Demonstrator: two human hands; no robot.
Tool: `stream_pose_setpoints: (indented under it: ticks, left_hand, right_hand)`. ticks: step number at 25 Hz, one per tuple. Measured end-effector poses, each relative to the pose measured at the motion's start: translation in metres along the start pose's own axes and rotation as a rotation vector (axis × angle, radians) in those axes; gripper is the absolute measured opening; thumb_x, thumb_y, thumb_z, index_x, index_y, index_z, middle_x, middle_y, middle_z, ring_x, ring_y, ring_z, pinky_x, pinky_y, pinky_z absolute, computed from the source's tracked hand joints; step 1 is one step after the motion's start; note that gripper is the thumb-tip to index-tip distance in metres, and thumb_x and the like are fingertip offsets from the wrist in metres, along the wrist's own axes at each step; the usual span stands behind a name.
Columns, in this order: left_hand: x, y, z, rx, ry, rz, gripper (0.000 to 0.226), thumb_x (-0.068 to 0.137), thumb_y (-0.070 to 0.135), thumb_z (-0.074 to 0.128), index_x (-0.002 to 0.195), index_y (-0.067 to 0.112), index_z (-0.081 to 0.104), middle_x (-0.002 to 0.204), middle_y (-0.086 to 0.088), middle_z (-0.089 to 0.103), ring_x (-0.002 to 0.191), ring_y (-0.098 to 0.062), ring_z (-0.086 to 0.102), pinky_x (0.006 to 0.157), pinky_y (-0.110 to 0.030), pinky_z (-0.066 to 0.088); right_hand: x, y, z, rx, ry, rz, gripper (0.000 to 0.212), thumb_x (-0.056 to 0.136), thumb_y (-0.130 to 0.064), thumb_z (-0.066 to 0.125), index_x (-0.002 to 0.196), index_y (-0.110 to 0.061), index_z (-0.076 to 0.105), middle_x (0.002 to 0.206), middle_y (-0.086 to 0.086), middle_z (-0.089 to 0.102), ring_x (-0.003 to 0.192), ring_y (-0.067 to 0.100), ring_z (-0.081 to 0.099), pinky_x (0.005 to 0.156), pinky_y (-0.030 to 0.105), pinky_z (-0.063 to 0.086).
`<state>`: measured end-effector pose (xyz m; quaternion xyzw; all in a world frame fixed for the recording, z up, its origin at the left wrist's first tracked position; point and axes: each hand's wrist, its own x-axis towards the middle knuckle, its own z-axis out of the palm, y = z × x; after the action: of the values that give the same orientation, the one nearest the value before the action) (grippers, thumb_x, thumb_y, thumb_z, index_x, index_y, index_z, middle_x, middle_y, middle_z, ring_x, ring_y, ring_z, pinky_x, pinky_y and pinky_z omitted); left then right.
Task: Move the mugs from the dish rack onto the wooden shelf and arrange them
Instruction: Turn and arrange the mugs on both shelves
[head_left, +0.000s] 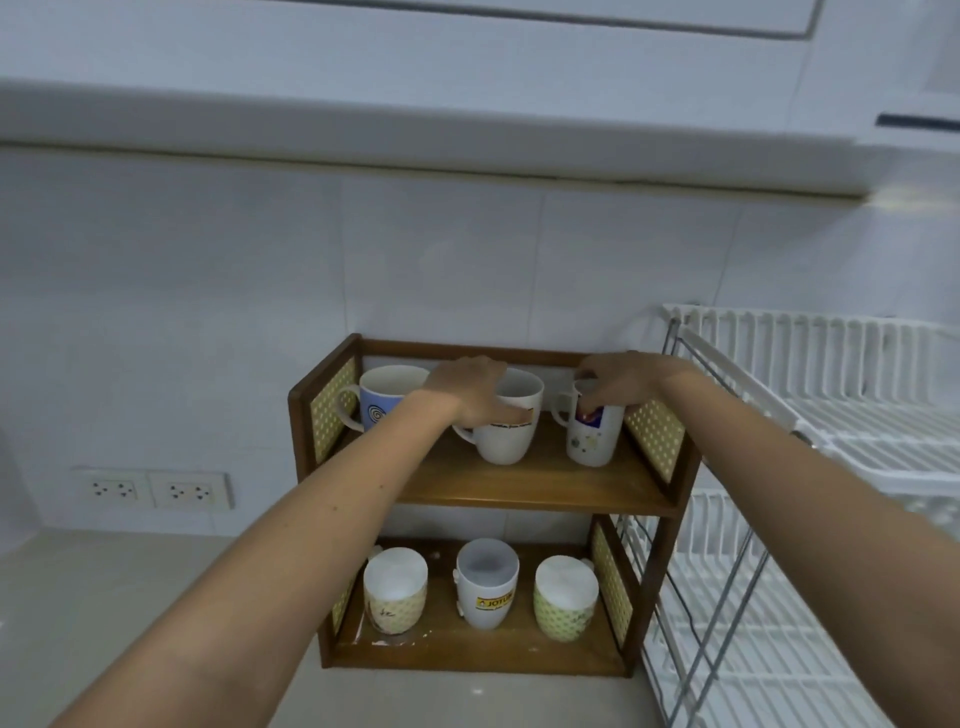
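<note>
A two-tier wooden shelf (535, 486) stands on the counter against the tiled wall. On its upper board, from the left, stand a blue spiral mug (382, 402), a large white mug (511, 431) and a small white mug with a colourful print (592, 436). My left hand (470, 389) grips the rim of the large white mug. My right hand (618, 382) holds the rim of the small printed mug. The lower board carries a cream patterned mug (396, 592), a white logo mug (487, 584) and a green patterned mug (565, 597).
A white wire dish rack (810, 415) stands right of the shelf, its tiers showing no mugs. Two wall sockets (153, 489) sit low on the left. A cabinet underside (415, 135) hangs overhead. Grey counter (104, 597) spreads left of the shelf.
</note>
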<state>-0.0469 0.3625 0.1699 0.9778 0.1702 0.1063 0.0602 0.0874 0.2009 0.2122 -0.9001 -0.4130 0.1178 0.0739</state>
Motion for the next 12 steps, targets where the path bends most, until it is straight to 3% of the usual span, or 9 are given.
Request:
stream_pose_setpoints:
  ticks: [7,10,12]
  left_hand:
    - [0.005,-0.007,0.003,-0.083,-0.022,0.003,0.084,0.078,0.057,0.061,0.146,0.019,0.033,0.148,-0.004,0.043,0.128,-0.025,0.045,0.095,-0.035,0.04]
    - [-0.003,-0.002,-0.002,-0.115,-0.076,-0.001,0.085,0.084,0.053,0.06,0.15,0.016,0.021,0.155,-0.005,0.031,0.136,-0.025,0.036,0.104,-0.038,0.036]
    - [-0.016,0.001,-0.004,-0.063,-0.008,0.069,0.084,0.089,0.049,0.057,0.152,0.016,0.014,0.159,-0.005,0.019,0.144,-0.024,0.021,0.114,-0.039,0.023]
  right_hand:
    - [-0.005,0.01,0.003,0.13,0.015,-0.087,0.056,0.08,-0.005,0.063,0.131,-0.024,0.049,0.146,0.002,0.041,0.125,0.023,0.045,0.09,0.032,0.046]
    - [-0.012,0.003,0.004,0.056,0.03,-0.072,0.057,0.084,-0.01,0.062,0.136,-0.022,0.044,0.147,0.004,0.042,0.129,0.025,0.043,0.094,0.033,0.043]
    - [-0.021,-0.005,0.013,-0.007,0.21,-0.101,0.056,0.087,-0.02,0.062,0.139,-0.02,0.041,0.144,0.007,0.045,0.127,0.026,0.046,0.096,0.034,0.041]
